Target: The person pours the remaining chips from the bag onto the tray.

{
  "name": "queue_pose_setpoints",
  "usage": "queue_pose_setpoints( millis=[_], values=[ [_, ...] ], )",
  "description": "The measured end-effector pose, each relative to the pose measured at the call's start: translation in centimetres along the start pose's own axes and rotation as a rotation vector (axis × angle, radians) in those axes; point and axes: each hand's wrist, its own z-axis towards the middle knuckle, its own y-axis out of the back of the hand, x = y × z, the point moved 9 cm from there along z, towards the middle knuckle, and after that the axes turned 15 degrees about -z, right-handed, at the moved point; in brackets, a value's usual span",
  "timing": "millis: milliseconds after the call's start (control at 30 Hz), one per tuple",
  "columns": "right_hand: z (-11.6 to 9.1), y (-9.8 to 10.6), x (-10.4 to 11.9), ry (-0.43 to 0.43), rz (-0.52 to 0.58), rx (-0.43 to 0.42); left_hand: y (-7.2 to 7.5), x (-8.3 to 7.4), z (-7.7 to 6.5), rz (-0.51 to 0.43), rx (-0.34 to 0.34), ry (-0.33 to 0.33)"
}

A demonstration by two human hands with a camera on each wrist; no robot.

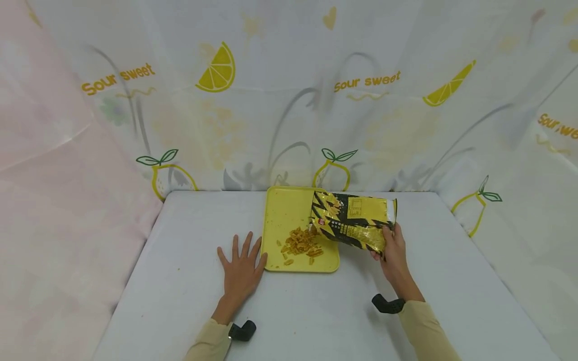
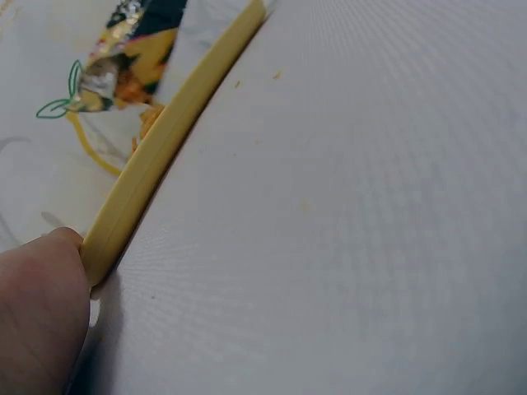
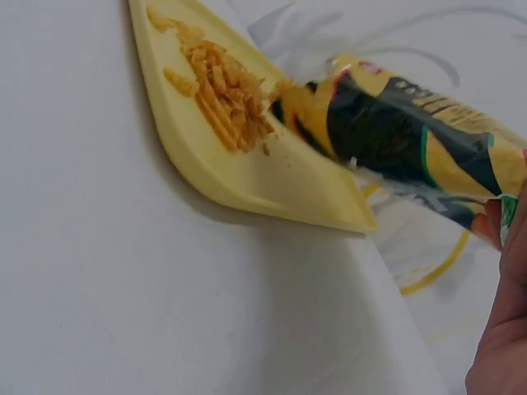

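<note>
A yellow and black snack bag [image 1: 354, 215] is tilted over the yellow tray [image 1: 280, 205], its mouth low above a small heap of orange-brown chips [image 1: 300, 241]. My right hand [image 1: 394, 253] grips the bag by its far right end. In the right wrist view, the bag [image 3: 412, 132] slants down toward the chips [image 3: 226, 95]. My left hand [image 1: 243, 273] lies with fingers spread at the tray's left edge, the thumb touching its rim. The left wrist view shows the thumb [image 2: 45, 304] against the tray's side [image 2: 156, 156].
The tray sits on a white-covered table [image 1: 194, 260], near its back edge. Behind hangs a white cloth [image 1: 271, 125] printed with lemons and lettering. Tiny crumbs [image 2: 277, 75] lie on the tabletop. Black wrist cameras [image 1: 243, 331] are strapped at both sleeves.
</note>
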Motion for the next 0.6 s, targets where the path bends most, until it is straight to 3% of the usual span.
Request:
queue_pose_setpoints(
  millis=[367, 600],
  values=[
    [0.2, 0.3, 0.8, -0.003, 0.012, -0.001, -0.1, -0.1, 0.1, -0.001, -0.004, -0.001],
    [0.4, 0.2, -0.5, -0.063, 0.041, 0.007, -0.3, 0.1, 0.1, 0.001, 0.007, 0.003]
  ],
)
